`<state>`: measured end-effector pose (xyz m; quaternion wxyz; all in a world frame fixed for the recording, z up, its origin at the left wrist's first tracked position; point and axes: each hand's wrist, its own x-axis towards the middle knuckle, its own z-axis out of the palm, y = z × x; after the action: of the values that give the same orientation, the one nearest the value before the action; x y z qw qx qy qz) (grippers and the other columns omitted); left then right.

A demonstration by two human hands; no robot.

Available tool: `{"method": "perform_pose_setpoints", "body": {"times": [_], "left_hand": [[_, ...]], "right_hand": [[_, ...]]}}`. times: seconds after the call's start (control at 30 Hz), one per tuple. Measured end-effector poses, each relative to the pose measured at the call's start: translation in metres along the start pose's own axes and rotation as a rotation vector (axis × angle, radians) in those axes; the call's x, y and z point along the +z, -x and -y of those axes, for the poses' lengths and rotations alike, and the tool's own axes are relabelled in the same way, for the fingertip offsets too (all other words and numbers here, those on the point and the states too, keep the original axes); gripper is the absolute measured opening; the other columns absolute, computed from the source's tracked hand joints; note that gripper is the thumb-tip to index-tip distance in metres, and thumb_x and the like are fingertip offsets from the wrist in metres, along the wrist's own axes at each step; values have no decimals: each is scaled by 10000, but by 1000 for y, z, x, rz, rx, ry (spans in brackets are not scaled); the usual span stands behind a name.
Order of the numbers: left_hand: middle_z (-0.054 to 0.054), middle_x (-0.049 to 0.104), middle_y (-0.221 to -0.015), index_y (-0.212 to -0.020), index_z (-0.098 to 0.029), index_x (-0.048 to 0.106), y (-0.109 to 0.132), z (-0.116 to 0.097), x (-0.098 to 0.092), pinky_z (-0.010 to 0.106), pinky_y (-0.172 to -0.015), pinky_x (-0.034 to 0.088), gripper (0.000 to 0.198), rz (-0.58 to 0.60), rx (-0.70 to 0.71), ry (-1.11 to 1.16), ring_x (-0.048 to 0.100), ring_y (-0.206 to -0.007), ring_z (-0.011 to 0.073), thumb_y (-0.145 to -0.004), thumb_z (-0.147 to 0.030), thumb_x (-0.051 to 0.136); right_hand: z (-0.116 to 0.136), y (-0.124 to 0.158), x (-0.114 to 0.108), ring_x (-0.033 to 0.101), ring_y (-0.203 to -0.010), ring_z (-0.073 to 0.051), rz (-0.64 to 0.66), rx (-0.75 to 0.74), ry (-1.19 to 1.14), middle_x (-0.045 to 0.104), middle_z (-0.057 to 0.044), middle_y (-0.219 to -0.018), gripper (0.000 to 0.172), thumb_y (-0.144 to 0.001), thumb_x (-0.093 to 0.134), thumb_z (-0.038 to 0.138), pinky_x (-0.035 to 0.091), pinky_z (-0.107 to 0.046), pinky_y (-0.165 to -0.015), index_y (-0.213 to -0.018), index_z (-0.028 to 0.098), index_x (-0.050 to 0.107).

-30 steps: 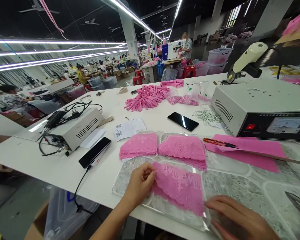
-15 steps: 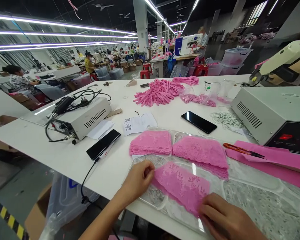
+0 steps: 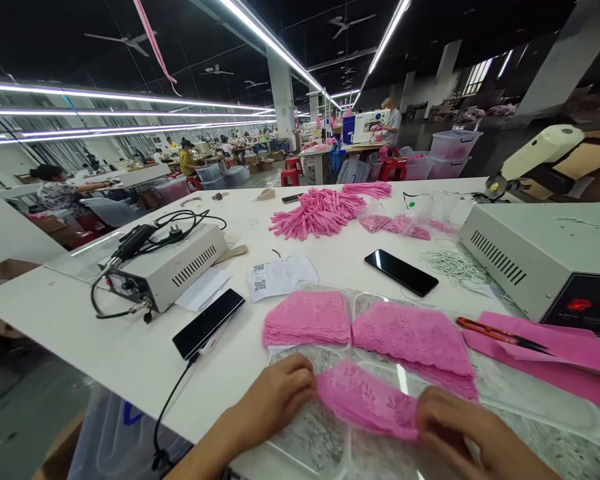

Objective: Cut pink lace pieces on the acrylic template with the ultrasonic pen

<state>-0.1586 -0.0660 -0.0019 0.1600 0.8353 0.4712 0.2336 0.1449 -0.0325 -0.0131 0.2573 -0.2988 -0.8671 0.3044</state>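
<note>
My left hand pinches the left end of a pink lace piece that lies on a clear plastic sheet at the near table edge. My right hand presses down on the right end of the same piece, fingers closed over its edge. Just beyond lie two stacks of pink lace, one on the left and one on the right.
A grey control box with cables sits left, a larger one right. Two phones, a paper label, orange snips on pink fabric, a pile of pink straps. Other workers sit far behind.
The lace piece has been drawn nearer to me and looks narrower, bunched between both hands. My view tilted upward and the hands sit lower in frame.
</note>
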Motion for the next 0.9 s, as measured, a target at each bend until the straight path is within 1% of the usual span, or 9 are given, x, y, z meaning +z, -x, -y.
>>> {"method": "perform_pose_setpoints", "body": {"times": [0.1, 0.2, 0.3, 0.4, 0.5, 0.6, 0.77, 0.83, 0.9], "left_hand": [[20, 612, -809, -806, -177, 572, -29, 16, -24, 196, -657, 479, 206, -90, -49, -24, 579, -722, 117, -959, -204, 437], [32, 614, -868, -820, -177, 576, -56, 34, -55, 220, -697, 475, 188, -179, -71, -81, 575, -766, 128, -948, -222, 445], [53, 607, -981, -856, -186, 598, -63, 51, -77, 245, -753, 477, 211, -240, -75, -154, 583, -854, 146, -956, -273, 433], [56, 612, -1016, -858, -198, 624, -50, 64, -80, 278, -811, 485, 235, -220, -61, -221, 601, -899, 160, -954, -298, 433], [57, 632, -1002, -858, -205, 646, -31, 71, -65, 287, -778, 513, 240, -153, -27, -271, 625, -857, 164, -941, -296, 440], [96, 625, -1056, -970, -194, 636, -28, 60, -42, 351, -840, 504, 206, -132, 25, -301, 610, -953, 202, -945, -258, 442], [80, 606, -1123, -975, -202, 599, -72, 15, 6, 370, -879, 458, 118, 16, 195, -312, 575, -1008, 223, -889, -283, 599], [82, 607, -1091, -946, -191, 586, -95, 1, 25, 376, -872, 452, 180, 74, 239, -327, 575, -994, 234, -848, -323, 657], [79, 611, -1019, -910, -179, 581, -114, -6, 38, 375, -849, 454, 184, 117, 254, -345, 584, -948, 234, -847, -334, 656]], "right_hand": [[4, -47, -32, 538, -526, -152, -87, 42, 8, 589, -9, -622, 268, -923, 479, 330, 457, -253, -451, -685, 231, 554], [0, -97, -52, 534, -596, -158, -159, 8, 22, 609, -27, -699, 246, -904, 508, 366, 464, -279, -520, -721, 222, 587], [-7, -135, -50, 543, -667, -153, -202, -62, 33, 603, -35, -777, 245, -923, 498, 367, 481, -290, -596, -771, 206, 604], [-17, -150, -29, 578, -718, -141, -151, -123, 59, 613, -19, -848, 229, -941, 531, 362, 508, -318, -678, -846, 171, 612], [-26, -139, -12, 616, -825, -166, -82, -112, 98, 641, -33, -952, 193, -930, 574, 350, 524, -370, -765, -935, 164, 624], [-35, -109, -16, 616, -848, -175, -98, -27, 132, 643, -46, -966, 128, -927, 553, 279, 520, -367, -775, -946, 174, 625], [-45, -48, -41, 619, -878, -235, -114, 110, 236, 650, -81, -974, 123, -858, 583, 290, 520, -415, -789, -932, 207, 636], [-49, -33, -42, 617, -940, -274, -115, 129, 273, 650, -103, -1042, 216, -810, 637, 298, 518, -456, -814, -1006, 209, 640], [-54, -26, -39, 615, -963, -281, -119, 125, 289, 659, -107, -1048, 200, -810, 623, 273, 516, -459, -827, -999, 212, 649]]}}
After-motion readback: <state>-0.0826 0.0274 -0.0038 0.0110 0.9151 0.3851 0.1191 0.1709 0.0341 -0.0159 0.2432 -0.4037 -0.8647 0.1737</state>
